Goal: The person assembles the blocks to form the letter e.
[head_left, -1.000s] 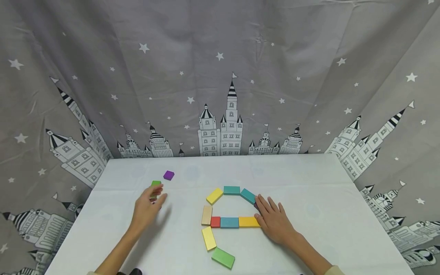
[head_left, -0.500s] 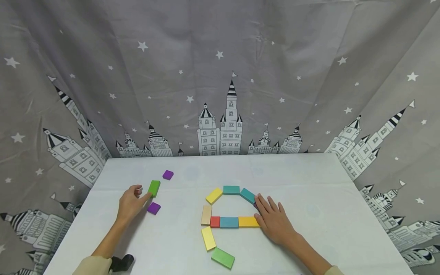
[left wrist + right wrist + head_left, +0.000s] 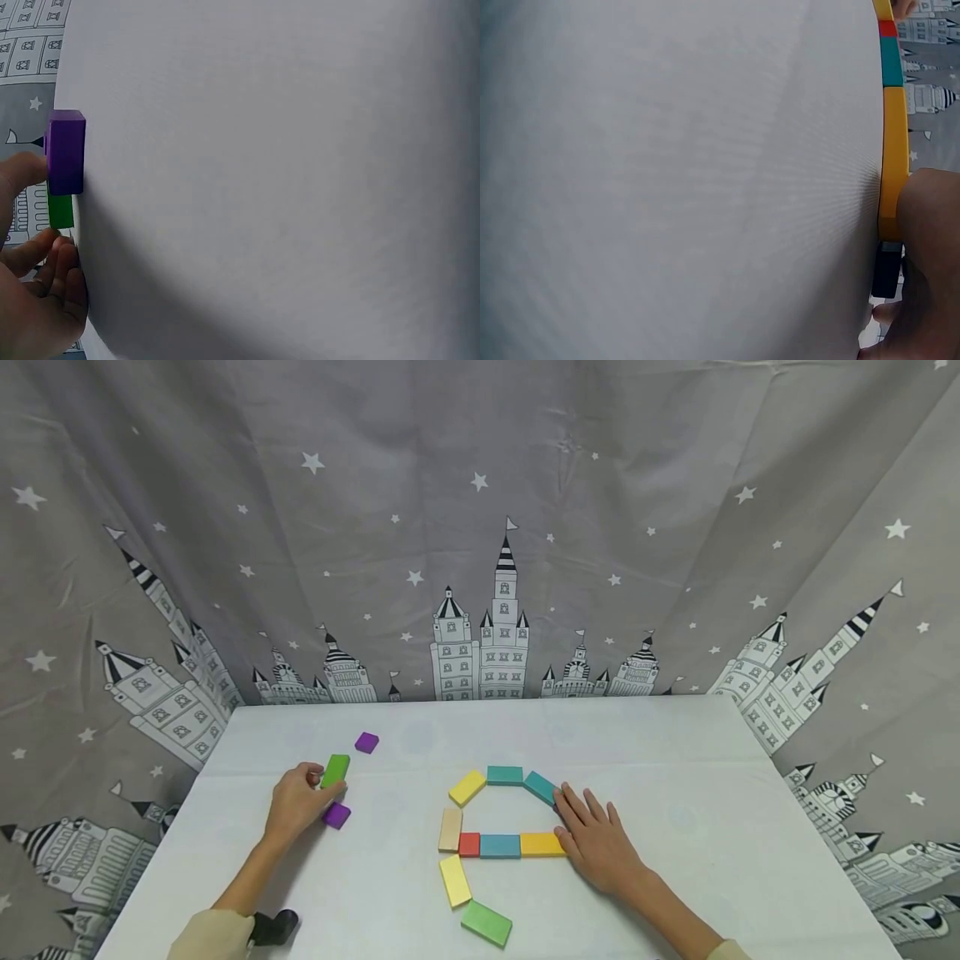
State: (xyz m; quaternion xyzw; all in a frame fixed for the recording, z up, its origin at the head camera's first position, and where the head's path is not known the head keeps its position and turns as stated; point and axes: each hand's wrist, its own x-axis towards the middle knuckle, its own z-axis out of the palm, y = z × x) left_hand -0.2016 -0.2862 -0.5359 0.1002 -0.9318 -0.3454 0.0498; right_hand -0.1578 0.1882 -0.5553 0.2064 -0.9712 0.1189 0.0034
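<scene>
My left hand (image 3: 295,804) is at a green block (image 3: 335,770) lying on the white tabletop, its thumb and fingers pinching around the near end. A purple block (image 3: 337,815) lies just below the thumb; in the left wrist view this purple block (image 3: 67,152) partly hides the green block (image 3: 61,211). My right hand (image 3: 598,846) lies flat with fingers spread, at the right end of an orange-yellow block (image 3: 542,845) and the lower end of a teal block (image 3: 541,787). Beside the orange block in the right wrist view, a dark block (image 3: 886,270) sits near the right hand.
Left of the right hand, a row holds a blue block (image 3: 500,846) and a red block (image 3: 469,844). A beige block (image 3: 450,830), yellow block (image 3: 455,881), light green block (image 3: 487,923) and teal block (image 3: 506,776) curve around. Another purple block (image 3: 367,742) lies farther back.
My left hand drew back left from the green block, then came forward again with its thumb and fingers at the block's near end. The right hand stays nearly still.
</scene>
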